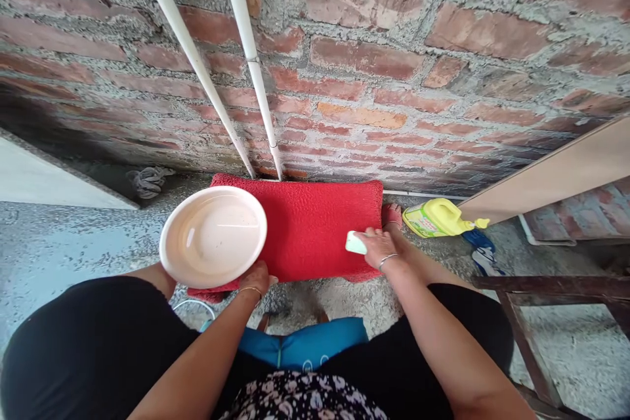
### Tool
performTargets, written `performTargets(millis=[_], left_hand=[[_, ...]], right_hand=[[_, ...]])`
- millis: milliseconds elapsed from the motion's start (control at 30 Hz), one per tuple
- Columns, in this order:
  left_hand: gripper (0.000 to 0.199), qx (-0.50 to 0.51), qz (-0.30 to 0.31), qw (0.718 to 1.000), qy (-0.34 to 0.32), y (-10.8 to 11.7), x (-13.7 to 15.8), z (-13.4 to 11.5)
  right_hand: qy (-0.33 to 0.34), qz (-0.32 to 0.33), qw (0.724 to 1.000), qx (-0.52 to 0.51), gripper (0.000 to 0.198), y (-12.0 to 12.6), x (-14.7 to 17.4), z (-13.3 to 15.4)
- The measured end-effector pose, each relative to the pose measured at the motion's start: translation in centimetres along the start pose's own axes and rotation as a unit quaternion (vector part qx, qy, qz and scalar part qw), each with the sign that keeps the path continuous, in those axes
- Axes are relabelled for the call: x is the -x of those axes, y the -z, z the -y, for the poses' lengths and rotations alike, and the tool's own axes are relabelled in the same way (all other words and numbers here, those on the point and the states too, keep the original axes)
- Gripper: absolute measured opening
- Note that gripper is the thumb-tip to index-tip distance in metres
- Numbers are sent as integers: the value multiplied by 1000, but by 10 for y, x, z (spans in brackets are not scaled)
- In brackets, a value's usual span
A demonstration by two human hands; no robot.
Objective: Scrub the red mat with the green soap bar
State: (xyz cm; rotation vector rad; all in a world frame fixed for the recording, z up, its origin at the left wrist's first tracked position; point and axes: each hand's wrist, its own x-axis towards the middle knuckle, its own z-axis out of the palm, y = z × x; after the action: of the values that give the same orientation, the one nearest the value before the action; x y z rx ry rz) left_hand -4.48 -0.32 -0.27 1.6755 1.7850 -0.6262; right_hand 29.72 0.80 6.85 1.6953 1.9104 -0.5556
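Note:
A red textured cloth (pixel 315 230) lies spread out flat in front of me, one side close to the brick wall. In my right hand (pixel 380 248) is a pale green bar of soap (pixel 355 243), pressed to the right part of the cloth with the fingers closed around its end. At the cloth's near edge, my left hand (pixel 256 277) is closed on the fabric beside the basin, its fingertips partly hidden. A cream plastic basin (pixel 214 236) with some clear water in it stands on the cloth's left end.
A yellow detergent bottle (pixel 436 217) lies to the right by a leaning board (pixel 551 167). Two white pipes (pixel 251 59) run down the wall. A grey rag (pixel 149 181) is on the wet floor at left; a brown frame (pixel 529 341) stands at right.

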Motion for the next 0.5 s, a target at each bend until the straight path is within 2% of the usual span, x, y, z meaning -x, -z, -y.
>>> performTargets(millis=[100,167,200,267,333,400,500], left_hand=[[48,-8,-1,1000,-3,-1,-1,0],[48,-6,3,1000,-2,0,0,0],[48,-4,6,1000,-1,1,0,0],[47,0,12,1000,-2,3,1,-1],[45,4,13,1000,-1,4,2,-1],[44,10,8,1000,-1,3,3,-2],[44,10,-6,1000,-7,0,2,-1]], right_hand=[[70,-49,996,-21,62,-13,-4,40],[94,-49,994,-21,60,-19,-4,43],[85,-43,995,-18,59,-21,-3,36],[28,-21,999,-10,57,-20,3,6],[-73,13,997,-16,56,-17,9,-33],[-184,30,981,-54,64,-11,10,-66],[-279,-34,945,-167,80,-8,-2,-80]])
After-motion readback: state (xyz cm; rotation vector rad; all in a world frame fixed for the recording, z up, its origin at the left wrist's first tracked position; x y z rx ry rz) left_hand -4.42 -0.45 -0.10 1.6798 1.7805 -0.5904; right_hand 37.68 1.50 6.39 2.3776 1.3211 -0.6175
